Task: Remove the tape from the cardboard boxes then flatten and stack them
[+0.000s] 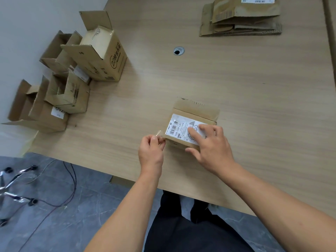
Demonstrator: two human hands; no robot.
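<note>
Landmark: cable hole [179,51] in the bench [263,99].

- Small cardboard box [195,110] sits on the bench, on the person's side of the cable hole and almost in line with it, near the front edge. Its far flap is open and lies back toward the hole. A white shipping label [179,129] covers the upward face.
- Right hand [211,145]: fingers spread and fairly straight, pressing down on the label, with the thumb against the box's near side. It grips nothing.
- Left hand [151,150]: fingers curled, thumb and forefinger pinching a thin strip of tape [159,134] at the box's left edge. The free end sticks up above the fingers.
- Left of the cable hole, along the bench's left edge: a cluster of open boxes [101,57], flaps up, touching one another.
- Right of the cable hole and farther from the person: a stack of flattened boxes [243,20].
- Floor on the person's side of the hole, left: chair base [16,190] and loose cables [72,180].
</note>
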